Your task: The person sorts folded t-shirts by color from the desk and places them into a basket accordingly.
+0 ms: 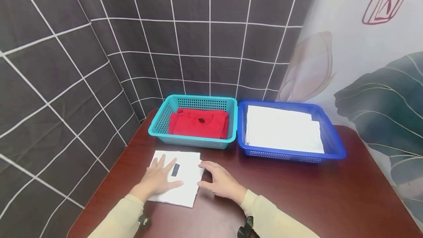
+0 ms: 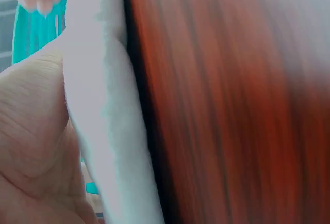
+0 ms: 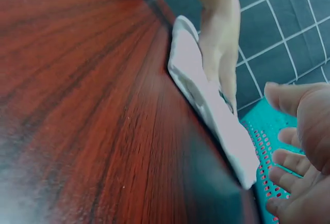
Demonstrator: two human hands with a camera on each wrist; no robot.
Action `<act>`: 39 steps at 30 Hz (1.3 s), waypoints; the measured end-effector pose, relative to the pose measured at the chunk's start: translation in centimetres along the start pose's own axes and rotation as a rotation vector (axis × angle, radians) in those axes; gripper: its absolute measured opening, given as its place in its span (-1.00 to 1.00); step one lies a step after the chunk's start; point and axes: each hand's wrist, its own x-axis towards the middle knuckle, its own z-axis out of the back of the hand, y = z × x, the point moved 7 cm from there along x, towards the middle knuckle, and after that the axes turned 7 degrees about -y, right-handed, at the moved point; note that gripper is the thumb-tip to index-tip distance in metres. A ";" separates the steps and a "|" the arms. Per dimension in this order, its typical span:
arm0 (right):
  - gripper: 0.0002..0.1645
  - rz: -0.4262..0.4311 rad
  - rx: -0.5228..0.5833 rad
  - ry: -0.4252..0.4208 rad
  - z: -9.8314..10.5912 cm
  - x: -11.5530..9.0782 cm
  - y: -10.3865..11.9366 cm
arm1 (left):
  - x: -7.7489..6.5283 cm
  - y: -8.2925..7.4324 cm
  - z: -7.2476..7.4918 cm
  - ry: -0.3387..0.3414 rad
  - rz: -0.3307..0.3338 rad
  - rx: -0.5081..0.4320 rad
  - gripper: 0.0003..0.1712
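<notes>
A folded white cloth (image 1: pixel 185 190), probably a garment, lies on the table with a small dark rectangular patch (image 1: pixel 175 170) on its top. My left hand (image 1: pixel 156 178) rests flat on its left part, fingers spread. In the left wrist view the cloth's thick edge (image 2: pixel 111 110) shows beside my palm (image 2: pixel 31 131). Just off the right edge of the cloth is my right hand (image 1: pixel 223 181), its fingers loosely bent and holding nothing. The right wrist view shows it (image 3: pixel 304 157) apart from the cloth (image 3: pixel 216 110).
Behind the cloth stands a teal basket (image 1: pixel 192 141) with folded red clothing (image 1: pixel 198 125). To its right, a blue basket (image 1: pixel 330 146) holds folded white cloths (image 1: pixel 281 127). Both sit at the back of the brown table (image 1: pixel 297 194), near a dark gridded curtain (image 1: pixel 224 39).
</notes>
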 end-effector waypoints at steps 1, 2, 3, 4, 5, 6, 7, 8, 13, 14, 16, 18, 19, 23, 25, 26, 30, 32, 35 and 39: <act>-0.31 -0.010 -0.019 -0.007 -0.1 0.0 -0.2 | 0.1 -0.6 -0.3 0.001 -0.003 0.006 0.17; -0.30 -0.022 -0.034 -0.010 -0.2 0.1 -0.4 | 0.2 -1.2 -0.5 0.001 -0.007 0.011 0.16; -0.30 -0.031 -0.049 -0.012 -0.3 0.1 -0.7 | 0.2 -1.8 -0.6 0.001 -0.013 0.015 0.16; -0.29 -0.034 -0.060 -0.016 -0.3 0.2 -1.0 | 0.3 -2.3 -0.8 0.000 -0.017 0.018 0.16; -0.29 -0.031 -0.070 -0.022 -0.4 0.2 -1.2 | 0.3 -2.9 -1.0 0.002 -0.017 0.018 0.16; -0.28 -0.030 -0.078 -0.026 -0.4 0.3 -1.5 | 0.3 -3.5 -1.1 0.002 -0.017 0.019 0.16; -0.28 -0.029 -0.091 -0.029 -0.4 0.4 -1.8 | 0.3 -4.0 -1.2 0.004 -0.018 0.019 0.16; -0.28 -0.028 -0.101 -0.031 -0.3 0.5 -2.1 | 0.3 -4.6 -1.3 0.005 -0.019 0.020 0.16; -0.28 -0.024 -0.157 -0.013 -0.1 1.0 -3.7 | 0.4 -6.9 -1.8 0.012 -0.034 0.008 0.15; -0.27 -0.028 -0.168 0.000 -0.1 1.1 -4.0 | 0.4 -7.3 -1.9 0.013 -0.039 0.007 0.15; -0.25 -0.034 -0.190 0.029 -0.2 1.2 -4.5 | 0.3 -7.9 -2.1 0.010 -0.046 0.008 0.14; -0.25 -0.038 -0.200 0.057 -0.3 1.2 -4.9 | 0.3 -8.4 -2.3 0.005 -0.055 0.014 0.14; -0.25 -0.042 -0.205 0.069 -0.4 1.2 -5.0 | 0.2 -8.6 -2.4 0.003 -0.058 0.015 0.14; -0.26 -0.045 -0.230 0.103 -0.6 1.1 -5.4 | 0.0 -9.0 -2.5 -0.012 -0.068 -0.004 0.13; -0.27 -0.044 -0.247 0.113 -0.7 1.1 -5.5 | 0.0 -9.0 -2.4 -0.017 -0.070 -0.022 0.13; -0.26 -0.043 -0.258 0.117 -0.8 1.1 -5.5 | 0.0 -8.9 -2.4 -0.017 -0.073 -0.030 0.12; -0.23 -0.024 -0.302 0.102 -0.6 0.8 -5.1 | 0.0 -7.8 -1.7 0.005 -0.105 -0.072 0.07; -0.20 -0.001 -0.332 0.085 -0.2 0.4 -4.6 | -0.3 -6.8 -1.1 0.024 -0.138 -0.082 0.03; -0.13 0.041 -0.385 0.074 0.4 -0.4 -3.3 | -0.7 -5.0 -0.2 0.046 -0.207 -0.073 0.00; -0.03 0.082 -0.443 0.118 0.4 -1.3 -1.8 | -0.9 -3.4 0.5 0.064 -0.316 -0.026 0.03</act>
